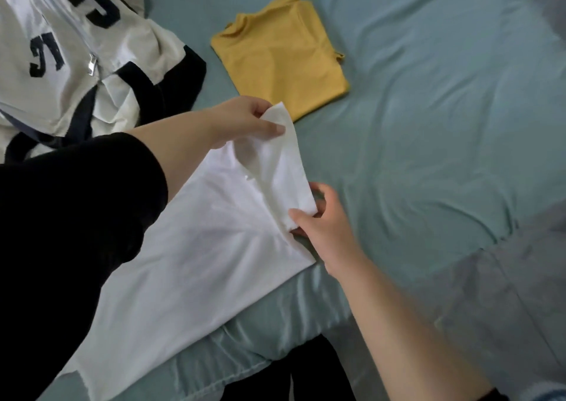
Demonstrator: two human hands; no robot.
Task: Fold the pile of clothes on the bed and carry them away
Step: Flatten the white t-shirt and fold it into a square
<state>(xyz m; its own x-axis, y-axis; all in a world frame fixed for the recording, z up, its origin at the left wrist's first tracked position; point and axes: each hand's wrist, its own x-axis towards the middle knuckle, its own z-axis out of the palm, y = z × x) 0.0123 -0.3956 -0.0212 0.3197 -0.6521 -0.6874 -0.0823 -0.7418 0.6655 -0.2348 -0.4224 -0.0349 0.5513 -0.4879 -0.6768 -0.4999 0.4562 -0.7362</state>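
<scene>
From my remote view I look down on a bed (428, 109) covered in a smooth blue-green sheet. I count three pieces of clothing on it and two bare hands.

The white garment (199, 247) is in the centre and lower left of the frame. It is plain, thin cloth that lies mostly flat and runs diagonally from the bottom left edge up toward the middle. Its upper end is lifted off the sheet as a narrow flap with soft creases.

The left hand (242, 118) reaches in from the left, with a black sleeve (76, 232) on its arm. Its fingers (275, 129) are curled and pinch the top corner of that flap, just left of centre. The right hand (324, 229) comes up from the lower right on a bare forearm. Its thumb and fingers pinch the lower edge of the same flap, right of centre.

The yellow garment (281, 60) lies folded into a neat rectangle at the top centre, just beyond the left hand and not touching the white cloth.

The jacket (76, 48) is crumpled in the upper left. It is cream with black trim and black letters, and a metal zip pull (92, 65) shows on its front.
</scene>
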